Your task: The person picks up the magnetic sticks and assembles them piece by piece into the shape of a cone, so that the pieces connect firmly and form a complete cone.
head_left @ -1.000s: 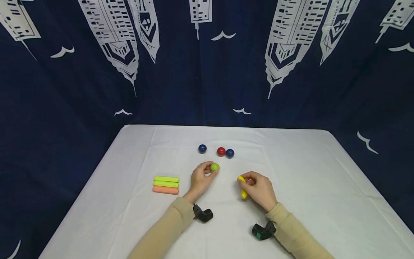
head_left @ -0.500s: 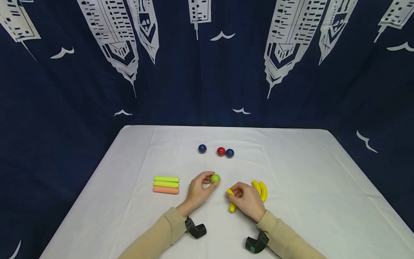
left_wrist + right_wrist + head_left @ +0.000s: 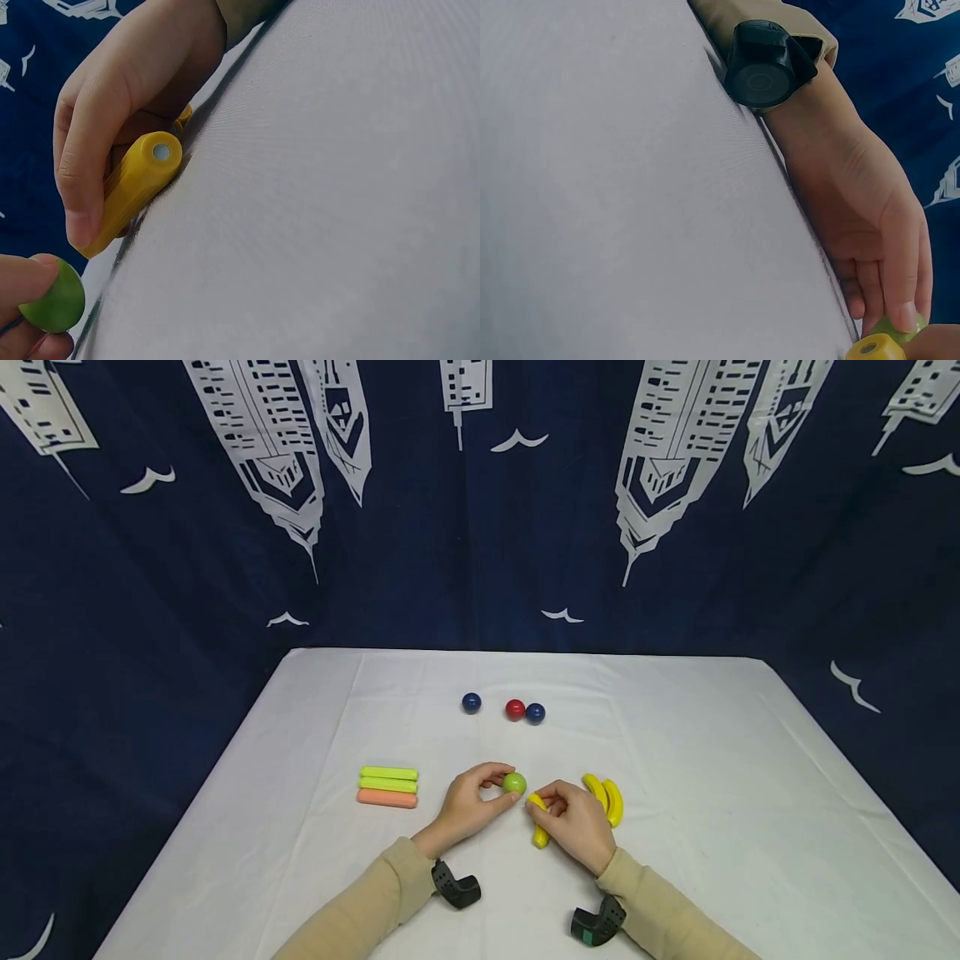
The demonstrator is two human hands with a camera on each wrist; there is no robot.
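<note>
My left hand [image 3: 468, 802] pinches a light-green ball [image 3: 514, 783] between thumb and fingers, just above mid-table. Close to its right, my right hand [image 3: 577, 822] holds a short yellow stick [image 3: 540, 840] that slants toward me. The left wrist view shows a round silvery disc in the near end of this yellow stick [image 3: 142, 180], with the green ball [image 3: 56, 300] a little way off its far end. Beyond the right hand's knuckles lie two curved yellow sticks [image 3: 614, 806] side by side. In the right wrist view the held stick partly overlaps the green ball [image 3: 889, 328].
Two lime-green sticks [image 3: 388, 774] and an orange stick [image 3: 386, 798] lie in a row at left. Farther back are a lone blue ball [image 3: 471, 703] and a red ball [image 3: 515, 710] beside another blue ball [image 3: 536, 714]. White cloth [image 3: 705, 760] covers the table.
Both hands have come nearer to me and closer together, the left with the green ball, the right with the yellow stick. The two curved yellow sticks, earlier hidden by the right hand, now show.
</note>
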